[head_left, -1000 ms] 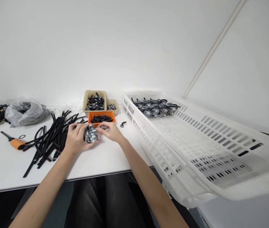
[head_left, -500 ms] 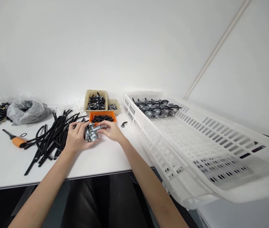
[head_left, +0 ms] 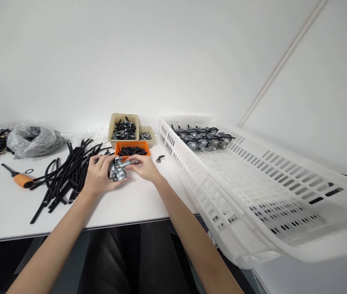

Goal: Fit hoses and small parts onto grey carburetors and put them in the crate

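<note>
A silver metal part, like a small carburetor [head_left: 118,170], is held above the white table [head_left: 124,208]. My left hand [head_left: 99,175] grips it from the left, fingers over its top and thumb beneath. My right hand [head_left: 143,167] pinches the narrow end that sticks out on its right side. Just behind the hands stands an orange basket [head_left: 130,144] of short black pieces. To the right of my right hand lies a small part with a black lever [head_left: 160,158].
Black tubes [head_left: 72,173], an orange-handled tool [head_left: 23,180] and a plastic bag [head_left: 35,143] lie left. Behind are a beige bin [head_left: 111,126] and a smaller bin [head_left: 152,141]. A white crate [head_left: 192,179] on the right holds several metal parts [head_left: 205,141].
The view has shifted slightly, so the tubes and bins appear a little higher. Both hands keep their hold on the metal part, with hardly any movement.
</note>
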A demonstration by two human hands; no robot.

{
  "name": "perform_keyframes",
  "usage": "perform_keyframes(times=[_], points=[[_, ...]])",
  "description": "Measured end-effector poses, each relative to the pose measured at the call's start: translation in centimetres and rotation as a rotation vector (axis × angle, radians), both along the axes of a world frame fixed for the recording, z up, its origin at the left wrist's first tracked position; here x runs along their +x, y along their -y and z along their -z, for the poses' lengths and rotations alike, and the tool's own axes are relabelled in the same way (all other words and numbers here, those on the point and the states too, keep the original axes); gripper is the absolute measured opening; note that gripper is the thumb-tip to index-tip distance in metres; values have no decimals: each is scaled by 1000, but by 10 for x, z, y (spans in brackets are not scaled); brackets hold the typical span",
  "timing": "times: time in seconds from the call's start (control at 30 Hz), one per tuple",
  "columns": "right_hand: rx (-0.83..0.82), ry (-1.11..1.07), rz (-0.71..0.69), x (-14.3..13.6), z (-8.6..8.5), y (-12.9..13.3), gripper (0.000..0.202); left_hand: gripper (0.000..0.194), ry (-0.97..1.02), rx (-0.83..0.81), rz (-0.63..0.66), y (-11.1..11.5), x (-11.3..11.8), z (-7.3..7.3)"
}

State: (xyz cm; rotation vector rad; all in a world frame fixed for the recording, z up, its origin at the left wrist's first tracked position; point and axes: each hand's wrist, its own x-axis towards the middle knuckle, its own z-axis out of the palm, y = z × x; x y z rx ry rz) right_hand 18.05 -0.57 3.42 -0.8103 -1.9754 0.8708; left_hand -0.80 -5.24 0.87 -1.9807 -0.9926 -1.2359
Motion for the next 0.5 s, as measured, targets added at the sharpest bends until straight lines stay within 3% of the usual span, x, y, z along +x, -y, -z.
perform_keyframes(times=[0.5], points=[[33,43,16,2,-1,1,18,68,-2,-36,5,2,1,0]])
